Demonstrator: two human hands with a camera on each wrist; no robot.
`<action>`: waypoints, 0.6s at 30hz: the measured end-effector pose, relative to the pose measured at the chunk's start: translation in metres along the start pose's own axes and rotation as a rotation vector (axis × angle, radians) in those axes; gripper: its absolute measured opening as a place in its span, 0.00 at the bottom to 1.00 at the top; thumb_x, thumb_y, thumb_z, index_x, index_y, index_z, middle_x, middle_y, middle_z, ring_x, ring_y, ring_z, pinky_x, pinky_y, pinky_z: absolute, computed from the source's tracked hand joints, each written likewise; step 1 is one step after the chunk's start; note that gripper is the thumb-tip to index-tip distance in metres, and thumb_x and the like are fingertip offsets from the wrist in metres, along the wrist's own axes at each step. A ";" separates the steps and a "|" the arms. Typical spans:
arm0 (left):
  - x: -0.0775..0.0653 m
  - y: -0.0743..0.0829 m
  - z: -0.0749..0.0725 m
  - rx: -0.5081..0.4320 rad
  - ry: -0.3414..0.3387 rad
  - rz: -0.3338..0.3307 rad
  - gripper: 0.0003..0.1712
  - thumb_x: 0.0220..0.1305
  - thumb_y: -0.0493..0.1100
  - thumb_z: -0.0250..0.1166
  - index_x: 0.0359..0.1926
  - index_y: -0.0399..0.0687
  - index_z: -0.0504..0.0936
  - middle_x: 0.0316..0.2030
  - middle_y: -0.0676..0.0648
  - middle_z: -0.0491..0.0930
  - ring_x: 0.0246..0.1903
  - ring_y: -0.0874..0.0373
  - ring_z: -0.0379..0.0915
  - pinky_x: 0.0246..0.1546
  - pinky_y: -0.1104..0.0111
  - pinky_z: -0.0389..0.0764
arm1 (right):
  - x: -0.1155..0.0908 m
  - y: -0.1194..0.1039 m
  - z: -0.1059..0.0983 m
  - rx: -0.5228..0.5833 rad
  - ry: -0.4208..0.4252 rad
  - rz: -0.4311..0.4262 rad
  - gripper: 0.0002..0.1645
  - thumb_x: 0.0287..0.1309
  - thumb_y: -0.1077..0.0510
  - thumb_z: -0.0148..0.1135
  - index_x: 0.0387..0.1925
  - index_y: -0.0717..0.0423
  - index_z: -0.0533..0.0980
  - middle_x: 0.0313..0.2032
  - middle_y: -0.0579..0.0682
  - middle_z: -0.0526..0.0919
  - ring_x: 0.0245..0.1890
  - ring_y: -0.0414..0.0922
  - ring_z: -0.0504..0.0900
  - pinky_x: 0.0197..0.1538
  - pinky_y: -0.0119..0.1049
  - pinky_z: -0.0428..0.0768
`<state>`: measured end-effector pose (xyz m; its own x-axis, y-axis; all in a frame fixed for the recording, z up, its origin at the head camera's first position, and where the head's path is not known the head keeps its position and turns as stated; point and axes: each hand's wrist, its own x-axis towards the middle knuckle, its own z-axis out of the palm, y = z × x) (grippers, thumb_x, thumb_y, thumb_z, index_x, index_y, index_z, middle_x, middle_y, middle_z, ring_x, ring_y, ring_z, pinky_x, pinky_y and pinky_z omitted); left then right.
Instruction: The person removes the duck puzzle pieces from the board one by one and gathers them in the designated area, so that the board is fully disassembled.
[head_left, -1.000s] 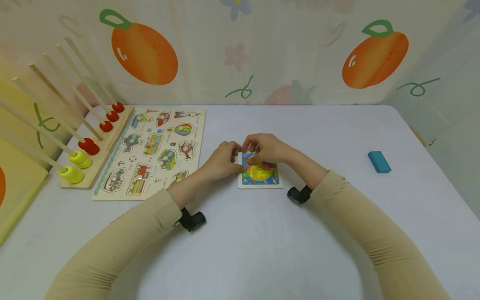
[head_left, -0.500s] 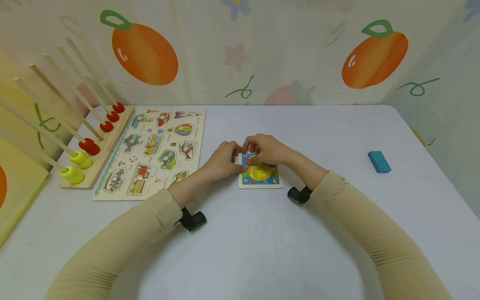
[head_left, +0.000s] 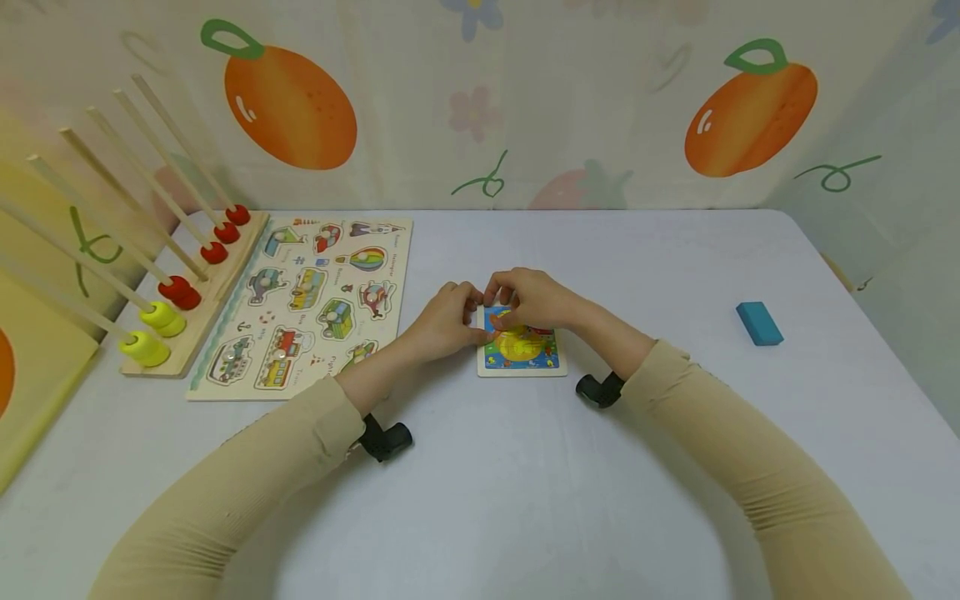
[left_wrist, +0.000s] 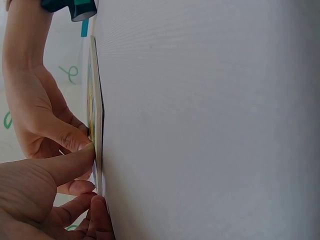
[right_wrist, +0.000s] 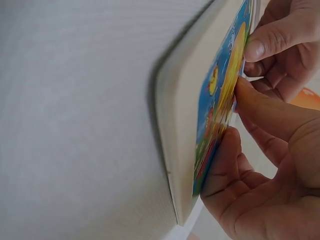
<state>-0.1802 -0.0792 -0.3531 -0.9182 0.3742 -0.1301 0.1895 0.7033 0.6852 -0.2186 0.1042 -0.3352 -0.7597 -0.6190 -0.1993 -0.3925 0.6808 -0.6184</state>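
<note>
A small jigsaw puzzle (head_left: 525,364) lies flat on the white table, a yellow figure on blue inside its pale frame. My left hand (head_left: 441,323) grips its left side; in the left wrist view the thumb (left_wrist: 72,162) sits on the picture and the fingertips meet the edge. From the far side, my right hand (head_left: 542,297) reaches over the picture with bent fingers, its thumb (right_wrist: 260,107) pressing on the yellow part in the right wrist view. Both hands nearly meet at the upper left corner and cover that part of the picture.
A wooden knob puzzle board (head_left: 315,312) with vehicle pictures lies to the left. Beyond it stands a bead abacus (head_left: 213,292) with tall rods and red and yellow beads. A teal block (head_left: 759,323) rests at the right. A printed curtain (head_left: 585,100) hangs behind the table.
</note>
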 end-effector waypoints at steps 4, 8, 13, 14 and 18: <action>0.001 -0.001 0.000 0.000 -0.001 0.002 0.30 0.59 0.45 0.71 0.57 0.34 0.73 0.45 0.40 0.72 0.41 0.52 0.65 0.39 0.70 0.65 | 0.000 0.000 0.002 -0.011 0.014 -0.007 0.10 0.58 0.61 0.69 0.41 0.56 0.79 0.43 0.56 0.80 0.42 0.50 0.76 0.51 0.40 0.79; 0.000 -0.001 0.001 -0.003 -0.002 0.000 0.30 0.59 0.45 0.71 0.57 0.35 0.73 0.45 0.40 0.71 0.41 0.52 0.65 0.39 0.70 0.65 | -0.001 -0.002 0.004 -0.030 0.023 0.019 0.13 0.59 0.61 0.67 0.46 0.55 0.78 0.46 0.57 0.79 0.43 0.51 0.78 0.51 0.40 0.80; 0.000 -0.001 0.001 -0.005 -0.002 0.000 0.30 0.58 0.45 0.72 0.57 0.35 0.73 0.44 0.41 0.71 0.41 0.52 0.65 0.38 0.70 0.65 | -0.002 -0.003 0.004 -0.049 0.022 0.044 0.16 0.60 0.59 0.67 0.50 0.54 0.78 0.49 0.58 0.79 0.46 0.52 0.79 0.53 0.42 0.81; 0.000 -0.001 0.000 -0.007 -0.002 0.000 0.30 0.58 0.45 0.72 0.57 0.35 0.73 0.44 0.41 0.71 0.41 0.52 0.65 0.39 0.70 0.65 | -0.002 -0.003 0.004 -0.052 0.022 0.045 0.16 0.60 0.58 0.67 0.50 0.53 0.78 0.50 0.58 0.79 0.46 0.52 0.79 0.53 0.42 0.81; 0.001 -0.003 0.000 -0.018 -0.010 -0.005 0.32 0.57 0.44 0.73 0.58 0.35 0.73 0.45 0.41 0.71 0.41 0.52 0.65 0.40 0.70 0.66 | -0.002 -0.002 0.003 -0.056 0.027 0.039 0.17 0.60 0.58 0.68 0.50 0.53 0.79 0.49 0.58 0.79 0.46 0.52 0.79 0.52 0.42 0.80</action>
<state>-0.1817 -0.0808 -0.3549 -0.9157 0.3767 -0.1401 0.1787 0.6938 0.6976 -0.2143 0.1030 -0.3359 -0.7883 -0.5814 -0.2014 -0.3904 0.7256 -0.5667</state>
